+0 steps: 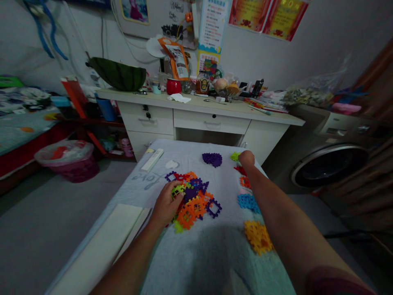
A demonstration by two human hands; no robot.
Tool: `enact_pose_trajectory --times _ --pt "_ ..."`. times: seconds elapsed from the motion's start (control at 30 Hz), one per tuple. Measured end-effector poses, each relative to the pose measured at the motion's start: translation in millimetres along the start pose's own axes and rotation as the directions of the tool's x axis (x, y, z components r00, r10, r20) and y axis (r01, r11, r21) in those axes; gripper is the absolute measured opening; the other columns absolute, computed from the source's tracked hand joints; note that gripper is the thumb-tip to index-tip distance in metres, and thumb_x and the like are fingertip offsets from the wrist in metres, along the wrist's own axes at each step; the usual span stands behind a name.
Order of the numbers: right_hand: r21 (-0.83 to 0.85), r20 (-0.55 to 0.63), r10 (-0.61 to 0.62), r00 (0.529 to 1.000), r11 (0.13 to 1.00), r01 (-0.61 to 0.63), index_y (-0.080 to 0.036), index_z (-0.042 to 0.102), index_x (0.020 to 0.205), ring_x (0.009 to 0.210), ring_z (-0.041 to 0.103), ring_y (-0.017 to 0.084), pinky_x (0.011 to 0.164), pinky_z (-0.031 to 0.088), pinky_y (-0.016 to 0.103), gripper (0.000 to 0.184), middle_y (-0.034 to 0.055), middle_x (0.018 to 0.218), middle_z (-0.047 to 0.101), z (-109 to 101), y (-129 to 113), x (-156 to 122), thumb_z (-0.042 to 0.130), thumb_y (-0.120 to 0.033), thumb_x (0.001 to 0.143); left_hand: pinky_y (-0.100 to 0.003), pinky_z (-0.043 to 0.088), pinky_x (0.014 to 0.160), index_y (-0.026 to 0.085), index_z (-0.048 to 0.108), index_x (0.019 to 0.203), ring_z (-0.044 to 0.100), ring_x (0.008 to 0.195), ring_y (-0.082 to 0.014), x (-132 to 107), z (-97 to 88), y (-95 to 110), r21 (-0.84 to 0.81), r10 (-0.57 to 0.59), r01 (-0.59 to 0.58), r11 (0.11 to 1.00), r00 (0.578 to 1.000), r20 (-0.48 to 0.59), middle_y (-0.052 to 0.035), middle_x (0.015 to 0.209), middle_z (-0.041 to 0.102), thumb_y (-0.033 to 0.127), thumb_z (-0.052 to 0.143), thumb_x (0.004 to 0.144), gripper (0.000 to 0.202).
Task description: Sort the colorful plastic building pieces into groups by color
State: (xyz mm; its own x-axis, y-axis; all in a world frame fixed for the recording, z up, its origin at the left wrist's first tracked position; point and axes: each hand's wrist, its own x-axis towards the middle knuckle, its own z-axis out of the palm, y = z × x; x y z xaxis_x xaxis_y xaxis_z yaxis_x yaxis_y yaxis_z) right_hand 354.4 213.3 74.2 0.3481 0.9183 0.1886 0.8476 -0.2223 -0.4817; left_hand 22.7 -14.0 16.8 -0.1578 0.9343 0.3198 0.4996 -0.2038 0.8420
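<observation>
A heap of mixed interlocking plastic building pieces, orange, purple, red and green, lies mid-table. At its left side my left hand curls its thumb and fingers around a lime-green building piece. My right hand reaches to the far right of the table, closed, beside lime-green pieces. Its fingertips are hidden, so what it grips cannot be made out. Below that hand, sorted down the right edge, are red pieces, blue pieces and yellow pieces. A purple group sits at the far middle.
A cloth covers the table. A white remote-like bar lies at its far left, and a long white board along the near left. Beyond stands a white desk with clutter; a washing machine is to the right.
</observation>
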Motion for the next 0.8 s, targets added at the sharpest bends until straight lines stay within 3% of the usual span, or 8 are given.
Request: enact_pose_trajectory --times 0.13,0.33,0.43,0.53,0.6,0.67,0.73,0.8 --pt "-0.102 -0.027 0.079 0.997 0.991 -0.081 -0.006 0.071 0.096 0.092 0.070 0.028 0.069 0.051 0.031 0.021 0.0252 0.097 0.070 3.7 -0.1 -7.4 0.055 -0.012 0.083 -0.042 0.044 0.101 0.023 0.061 0.110 0.059 0.110 -0.0242 0.5 -0.3 -0.2 0.000 0.011 -0.011 1.000 1.000 0.002 -0.0063 0.115 0.063 0.032 0.057 0.081 0.031" --pt "-0.138 -0.041 0.023 0.999 0.990 -0.028 -0.011 0.072 0.098 0.095 0.068 0.025 0.076 0.050 0.029 0.024 0.0210 0.100 0.071 -6.1 -12.1 -19.0 0.052 -0.013 0.084 -0.041 0.045 0.100 0.023 0.061 0.109 0.059 0.109 -0.0240 1.2 -0.9 2.1 0.006 0.012 -0.012 1.000 1.000 -0.001 -0.0056 0.113 0.063 0.029 0.057 0.080 0.030" --pt "-0.122 -0.050 -0.076 0.996 0.990 0.069 -0.014 0.072 0.095 0.093 0.066 0.023 0.078 0.047 0.028 0.023 0.0170 0.098 0.072 -17.4 -29.9 -32.3 0.052 -0.015 0.084 -0.041 0.045 0.099 0.023 0.061 0.109 0.059 0.109 -0.0241 1.4 -0.2 0.8 0.006 0.017 -0.017 1.000 1.000 0.003 -0.0058 0.112 0.062 0.030 0.057 0.080 0.030" --pt "-0.086 0.004 -0.264 0.965 0.961 0.263 -0.015 0.071 0.090 0.086 0.064 0.020 0.076 0.045 0.027 0.021 0.0113 0.092 0.072 -29.4 -53.6 -56.8 0.051 -0.015 0.084 -0.042 0.044 0.101 0.021 0.060 0.109 0.057 0.110 -0.0243 1.9 0.7 -0.9 0.003 0.030 -0.030 1.000 0.999 -0.013 -0.0069 0.114 0.061 0.032 0.056 0.082 0.029" --pt "-0.026 0.128 -0.425 0.896 0.902 0.431 -0.017 0.071 0.087 0.080 0.063 0.017 0.072 0.044 0.025 0.018 0.0068 0.087 0.072 -34.7 -68.7 -79.0 0.053 -0.017 0.083 -0.042 0.043 0.102 0.021 0.060 0.108 0.057 0.111 -0.0243 2.2 0.9 -0.9 -0.003 0.032 -0.033 0.999 0.999 -0.022 -0.0074 0.114 0.061 0.034 0.055 0.083 0.028" --pt "0.055 0.294 -0.572 0.765 0.810 0.584 -0.018 0.070 0.088 0.077 0.062 0.015 0.068 0.043 0.023 0.014 0.0037 0.086 0.071 -35.3 -80.2 -103.8 0.058 -0.021 0.083 -0.041 0.043 0.102 0.021 0.061 0.108 0.057 0.111 -0.0239 2.3 0.9 -0.2 -0.008 0.026 -0.026 1.000 0.999 -0.024 -0.0073 0.114 0.061 0.035 0.055 0.084 0.029" --pt "0.122 0.432 -0.651 0.624 0.728 0.675 -0.019 0.070 0.093 0.079 0.062 0.016 0.069 0.043 0.024 0.014 0.0037 0.090 0.072 -30.2 -86.9 -128.3 0.062 -0.023 0.082 -0.040 0.043 0.102 0.021 0.061 0.108 0.057 0.111 -0.0235 2.3 0.8 0.5 -0.008 0.021 -0.021 1.000 0.999 -0.031 -0.0068 0.114 0.061 0.035 0.055 0.084 0.029" --pt "0.149 0.498 -0.680 0.538 0.678 0.719 -0.017 0.069 0.105 0.090 0.064 0.018 0.078 0.045 0.026 0.025 0.0070 0.103 0.072 -20.6 -89.0 -149.9 0.064 -0.020 0.080 -0.040 0.043 0.101 0.021 0.061 0.108 0.057 0.110 -0.0234 2.1 0.8 0.6 -0.003 0.023 -0.023 1.000 0.999 -0.037 -0.0066 0.113 0.060 0.034 0.057 0.082 0.029"
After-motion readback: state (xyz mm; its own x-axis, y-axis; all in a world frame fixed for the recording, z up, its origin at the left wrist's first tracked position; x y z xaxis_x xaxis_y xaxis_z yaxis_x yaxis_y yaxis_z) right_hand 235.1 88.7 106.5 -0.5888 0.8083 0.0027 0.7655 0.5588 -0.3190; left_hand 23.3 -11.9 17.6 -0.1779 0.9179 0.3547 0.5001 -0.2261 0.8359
